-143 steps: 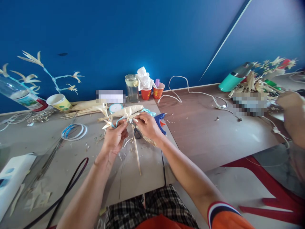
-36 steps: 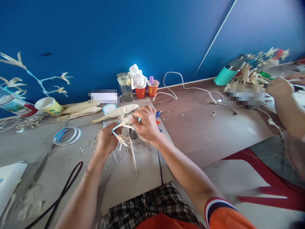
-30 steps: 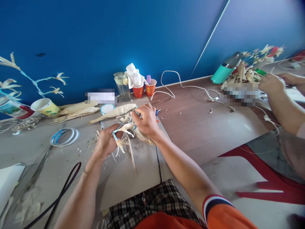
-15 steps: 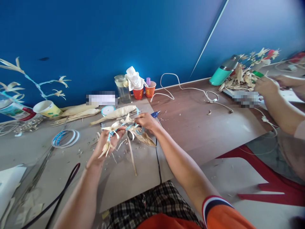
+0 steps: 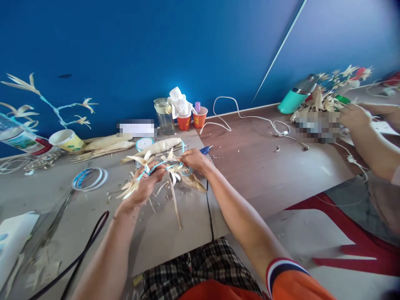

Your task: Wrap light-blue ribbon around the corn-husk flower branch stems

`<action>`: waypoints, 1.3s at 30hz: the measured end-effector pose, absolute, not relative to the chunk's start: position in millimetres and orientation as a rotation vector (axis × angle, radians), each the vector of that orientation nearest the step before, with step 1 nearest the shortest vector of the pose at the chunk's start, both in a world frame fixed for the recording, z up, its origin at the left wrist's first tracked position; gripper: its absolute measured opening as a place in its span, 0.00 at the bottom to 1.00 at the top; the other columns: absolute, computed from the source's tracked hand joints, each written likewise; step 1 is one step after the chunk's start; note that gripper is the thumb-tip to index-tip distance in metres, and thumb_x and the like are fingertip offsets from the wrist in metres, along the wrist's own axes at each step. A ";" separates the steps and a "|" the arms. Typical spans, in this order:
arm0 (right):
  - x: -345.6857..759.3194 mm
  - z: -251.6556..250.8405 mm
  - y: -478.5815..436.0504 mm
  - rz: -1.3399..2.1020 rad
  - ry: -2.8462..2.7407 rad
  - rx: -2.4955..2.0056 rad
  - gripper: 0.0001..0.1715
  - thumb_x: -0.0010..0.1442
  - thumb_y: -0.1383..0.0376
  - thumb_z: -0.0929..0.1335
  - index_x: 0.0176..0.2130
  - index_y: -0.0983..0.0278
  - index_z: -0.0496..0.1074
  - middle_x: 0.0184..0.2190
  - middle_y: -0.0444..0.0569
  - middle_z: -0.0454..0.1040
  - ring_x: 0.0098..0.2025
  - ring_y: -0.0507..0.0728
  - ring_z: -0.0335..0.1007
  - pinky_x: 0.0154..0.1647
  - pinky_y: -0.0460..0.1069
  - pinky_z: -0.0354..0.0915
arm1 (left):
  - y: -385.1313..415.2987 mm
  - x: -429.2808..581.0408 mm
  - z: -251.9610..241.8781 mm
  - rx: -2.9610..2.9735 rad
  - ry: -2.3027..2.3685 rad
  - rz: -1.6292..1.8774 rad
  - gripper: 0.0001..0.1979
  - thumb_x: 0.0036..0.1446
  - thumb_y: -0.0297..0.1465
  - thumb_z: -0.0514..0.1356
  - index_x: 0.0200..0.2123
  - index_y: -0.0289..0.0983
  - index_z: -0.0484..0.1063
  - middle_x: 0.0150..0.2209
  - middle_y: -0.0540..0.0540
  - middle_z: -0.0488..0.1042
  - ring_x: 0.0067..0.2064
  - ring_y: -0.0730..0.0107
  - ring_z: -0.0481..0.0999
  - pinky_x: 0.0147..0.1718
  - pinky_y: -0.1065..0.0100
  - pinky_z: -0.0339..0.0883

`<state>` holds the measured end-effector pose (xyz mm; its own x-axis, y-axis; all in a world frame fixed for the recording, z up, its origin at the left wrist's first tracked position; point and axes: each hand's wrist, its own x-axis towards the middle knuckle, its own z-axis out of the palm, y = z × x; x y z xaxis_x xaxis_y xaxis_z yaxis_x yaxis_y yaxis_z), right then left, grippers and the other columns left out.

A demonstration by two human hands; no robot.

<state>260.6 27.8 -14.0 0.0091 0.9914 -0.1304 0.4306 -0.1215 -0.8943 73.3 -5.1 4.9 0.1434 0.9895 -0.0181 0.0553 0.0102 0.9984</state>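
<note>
"Over the grey table (image 5: pixel 156 237), what do the hands hold?"

"A flower branch (image 5: pixel 144 161). The left hand (image 5: pixel 146 185) pinches its stem (image 5: pixel 158 165); the right hand's (image 5: pixel 196 161) fingers, beside it, seem pressed together on blue tape (image 5: pixel 183 144)."

"How far along?"

"Several pale blooms look attached; what remains, I can't tell."

"Room?"

"Brown tabletop (image 5: pixel 281 171) stretches right past a glue gun (image 5: pixel 205 150); plaid shorts (image 5: pixel 190 266) border the near edge."

Bright glow on the wall (image 5: pixel 150 54) — upper right corner dark.

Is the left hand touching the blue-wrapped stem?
Touching. The head view shows the left hand holding the blue-wrapped stem between thumb and fingers.
</note>
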 end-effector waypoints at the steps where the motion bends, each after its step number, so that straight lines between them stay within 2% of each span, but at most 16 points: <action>1: 260.3 -12.3 27.2 1.030 -1.534 -1.687 0.18 0.49 0.59 0.66 0.15 0.64 0.62 0.14 0.42 0.58 0.24 0.52 0.57 0.31 0.49 0.55 | -4.1 73.5 5.5 1.271 1.112 1.075 0.14 0.39 0.39 0.68 0.25 0.36 0.74 0.20 0.53 0.62 0.23 0.77 0.58 0.23 0.71 0.55; 2: 259.8 -10.8 26.2 0.942 -1.596 -1.741 0.16 0.50 0.59 0.67 0.16 0.64 0.64 0.16 0.44 0.62 0.27 0.54 0.61 0.35 0.51 0.57 | -3.4 73.7 6.8 1.249 1.071 1.076 0.13 0.39 0.39 0.68 0.25 0.36 0.73 0.20 0.53 0.61 0.23 0.77 0.57 0.23 0.71 0.54; 4: 257.7 -8.2 23.0 0.679 -1.702 -1.810 0.09 0.52 0.62 0.66 0.25 0.64 0.72 0.27 0.50 0.72 0.37 0.59 0.66 0.45 0.56 0.57 | -2.7 74.0 10.4 1.203 1.021 1.115 0.13 0.40 0.37 0.68 0.24 0.36 0.71 0.20 0.54 0.60 0.22 0.78 0.55 0.23 0.71 0.52; 5: 256.1 -7.0 20.8 0.563 -1.724 -1.783 0.08 0.53 0.63 0.66 0.31 0.64 0.74 0.35 0.52 0.74 0.42 0.61 0.67 0.49 0.58 0.55 | -2.6 74.1 11.9 1.179 1.006 1.134 0.13 0.40 0.37 0.68 0.23 0.36 0.70 0.19 0.54 0.59 0.22 0.79 0.55 0.22 0.71 0.52; 7: 251.5 -4.6 16.1 0.488 -1.718 -1.615 0.12 0.54 0.66 0.65 0.40 0.62 0.74 0.43 0.52 0.74 0.48 0.60 0.67 0.53 0.59 0.54 | -2.1 73.9 13.3 1.126 1.002 1.161 0.12 0.41 0.36 0.68 0.22 0.36 0.70 0.18 0.55 0.58 0.21 0.80 0.53 0.22 0.71 0.50; 11: 238.5 -2.8 10.6 0.669 -1.682 -1.223 0.10 0.55 0.69 0.66 0.38 0.62 0.74 0.41 0.49 0.75 0.46 0.56 0.69 0.51 0.52 0.59 | -0.1 73.0 11.3 1.025 1.015 1.168 0.11 0.40 0.33 0.68 0.23 0.35 0.70 0.17 0.56 0.57 0.19 0.82 0.51 0.20 0.72 0.46; 14: 230.1 -6.1 10.3 0.777 -1.617 -1.090 0.08 0.56 0.66 0.67 0.38 0.63 0.74 0.39 0.49 0.74 0.43 0.55 0.69 0.47 0.49 0.62 | 1.0 72.5 11.1 0.974 1.012 1.168 0.11 0.39 0.32 0.68 0.22 0.35 0.69 0.17 0.57 0.58 0.19 0.83 0.51 0.19 0.72 0.47; 17: 226.2 -8.5 9.1 0.701 -1.625 -1.116 0.05 0.56 0.65 0.69 0.34 0.63 0.74 0.38 0.51 0.72 0.44 0.56 0.67 0.49 0.51 0.62 | 0.9 72.6 12.4 0.941 1.016 1.162 0.11 0.39 0.32 0.69 0.24 0.35 0.70 0.17 0.58 0.56 0.18 0.83 0.50 0.19 0.73 0.47; 21: 223.9 -8.6 6.0 0.479 -1.680 -1.128 0.08 0.52 0.68 0.72 0.37 0.63 0.75 0.41 0.52 0.68 0.48 0.58 0.64 0.53 0.53 0.58 | 0.8 73.0 11.9 0.893 1.005 1.114 0.13 0.38 0.32 0.70 0.23 0.34 0.70 0.17 0.57 0.57 0.18 0.84 0.51 0.18 0.74 0.45; 25: 222.8 -11.3 7.8 0.515 -1.671 -1.078 0.03 0.55 0.69 0.69 0.33 0.64 0.75 0.39 0.50 0.68 0.46 0.56 0.64 0.53 0.52 0.58 | 1.8 71.2 8.6 0.871 1.023 1.071 0.13 0.38 0.32 0.71 0.24 0.32 0.71 0.19 0.56 0.60 0.18 0.86 0.52 0.18 0.75 0.46; 30: 226.1 -14.4 12.6 0.561 -1.698 -1.002 0.07 0.58 0.70 0.65 0.31 0.64 0.73 0.39 0.50 0.70 0.45 0.55 0.65 0.53 0.52 0.57 | 1.9 69.1 5.7 0.894 0.990 0.987 0.13 0.39 0.33 0.71 0.24 0.31 0.72 0.17 0.57 0.55 0.18 0.85 0.50 0.18 0.75 0.44; 36: 228.3 -12.6 12.9 0.520 -1.740 -0.972 0.10 0.60 0.72 0.62 0.30 0.64 0.71 0.38 0.51 0.70 0.43 0.56 0.65 0.51 0.53 0.58 | 0.6 69.1 5.3 0.869 0.932 0.943 0.13 0.39 0.33 0.71 0.24 0.32 0.71 0.17 0.57 0.54 0.18 0.85 0.49 0.19 0.76 0.44; 39: 226.4 -13.9 11.8 0.488 -1.793 -1.029 0.09 0.59 0.70 0.63 0.30 0.65 0.71 0.39 0.51 0.70 0.43 0.57 0.64 0.52 0.54 0.56 | 0.9 69.1 5.1 0.870 0.874 0.969 0.14 0.40 0.32 0.70 0.22 0.32 0.69 0.18 0.57 0.54 0.19 0.85 0.49 0.19 0.76 0.46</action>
<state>226.4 11.8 -13.9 -0.1676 0.8192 0.5485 0.4287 0.5616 -0.7077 69.1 0.9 5.1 0.3094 0.9261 -0.2159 -0.3091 0.3127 0.8982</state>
